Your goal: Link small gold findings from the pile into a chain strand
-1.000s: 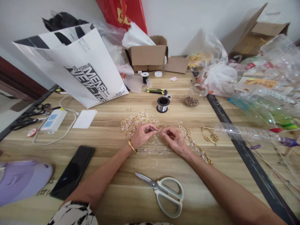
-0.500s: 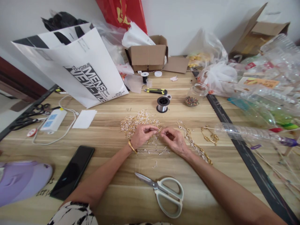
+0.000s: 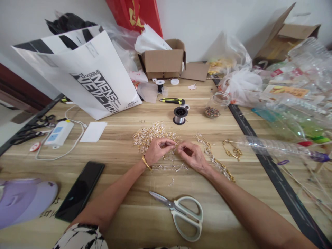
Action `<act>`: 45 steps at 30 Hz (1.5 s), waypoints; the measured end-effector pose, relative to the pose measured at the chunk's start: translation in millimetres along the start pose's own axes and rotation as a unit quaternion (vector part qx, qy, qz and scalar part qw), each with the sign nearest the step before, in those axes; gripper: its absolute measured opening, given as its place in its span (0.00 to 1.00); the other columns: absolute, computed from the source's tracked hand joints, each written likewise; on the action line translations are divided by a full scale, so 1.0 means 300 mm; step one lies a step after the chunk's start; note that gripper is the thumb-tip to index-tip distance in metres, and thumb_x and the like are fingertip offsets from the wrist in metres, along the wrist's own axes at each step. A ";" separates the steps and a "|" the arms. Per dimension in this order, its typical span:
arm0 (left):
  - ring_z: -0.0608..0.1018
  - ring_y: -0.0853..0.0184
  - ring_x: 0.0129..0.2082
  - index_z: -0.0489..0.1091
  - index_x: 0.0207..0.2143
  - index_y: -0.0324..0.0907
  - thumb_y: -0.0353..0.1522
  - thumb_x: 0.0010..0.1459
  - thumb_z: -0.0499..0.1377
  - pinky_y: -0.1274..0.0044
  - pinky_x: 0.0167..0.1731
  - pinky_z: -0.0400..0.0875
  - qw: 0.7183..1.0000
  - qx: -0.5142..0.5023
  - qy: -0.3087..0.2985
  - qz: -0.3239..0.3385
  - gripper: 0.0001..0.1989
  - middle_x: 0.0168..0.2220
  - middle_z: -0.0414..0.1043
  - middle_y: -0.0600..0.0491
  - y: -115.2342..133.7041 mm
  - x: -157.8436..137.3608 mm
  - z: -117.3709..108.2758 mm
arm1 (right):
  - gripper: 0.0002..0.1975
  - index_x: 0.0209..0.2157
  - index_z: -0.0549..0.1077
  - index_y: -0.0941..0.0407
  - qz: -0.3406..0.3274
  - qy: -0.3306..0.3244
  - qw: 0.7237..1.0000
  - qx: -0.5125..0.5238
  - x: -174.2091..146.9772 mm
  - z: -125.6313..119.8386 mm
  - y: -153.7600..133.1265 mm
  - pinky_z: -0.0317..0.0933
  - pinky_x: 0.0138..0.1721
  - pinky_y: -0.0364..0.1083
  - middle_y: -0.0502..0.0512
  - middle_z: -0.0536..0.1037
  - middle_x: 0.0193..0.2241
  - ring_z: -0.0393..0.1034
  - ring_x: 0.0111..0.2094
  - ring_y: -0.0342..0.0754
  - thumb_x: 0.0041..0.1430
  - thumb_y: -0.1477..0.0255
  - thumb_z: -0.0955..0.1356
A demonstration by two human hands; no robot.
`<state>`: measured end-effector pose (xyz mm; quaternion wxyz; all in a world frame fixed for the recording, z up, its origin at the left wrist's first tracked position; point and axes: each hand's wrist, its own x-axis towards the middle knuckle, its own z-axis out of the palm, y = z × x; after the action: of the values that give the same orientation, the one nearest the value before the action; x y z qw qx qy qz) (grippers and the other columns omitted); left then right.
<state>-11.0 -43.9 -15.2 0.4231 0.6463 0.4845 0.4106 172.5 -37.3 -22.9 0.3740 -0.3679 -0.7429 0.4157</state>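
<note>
Thumb and fingers of my left hand [image 3: 160,149] pinch together at the right edge of a pile of small gold and clear beads [image 3: 148,134]. My right hand [image 3: 192,154] is pinched too, its fingertips almost meeting the left ones. A tiny gold-coloured piece [image 3: 176,144] shows between the two sets of fingertips; its kind is too small to make out, and I cannot tell which hand bears it. Below the hands lies a silvery chain [image 3: 169,168]. Gold and silver chains [image 3: 216,159] stretch out right of my right hand.
Large scissors [image 3: 181,211] lie in front of my forearms. Behind the beads stand a wire spool [image 3: 180,115], a utility knife [image 3: 172,101] and a glass jar [image 3: 217,104]. A phone [image 3: 80,191] lies left; plastic bottles [image 3: 293,114] crowd the right side.
Both hands stay at nearly the same place, with only a slight shift of the fingers at the fingertips. Nothing else has visibly moved.
</note>
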 end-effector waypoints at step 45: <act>0.78 0.68 0.30 0.76 0.35 0.38 0.29 0.52 0.61 0.78 0.33 0.73 0.998 0.062 0.011 0.021 0.07 0.31 0.79 0.49 0.023 -0.006 0.006 | 0.06 0.27 0.69 0.58 0.006 0.004 1.000 0.002 0.000 0.001 0.009 0.55 0.24 0.40 0.50 0.70 0.23 0.62 0.24 0.41 0.55 0.72 0.64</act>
<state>-7.8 -47.2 -9.4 0.3684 0.6769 0.4996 0.3955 172.8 -36.3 -25.5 0.3752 -0.3734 -0.7383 0.4180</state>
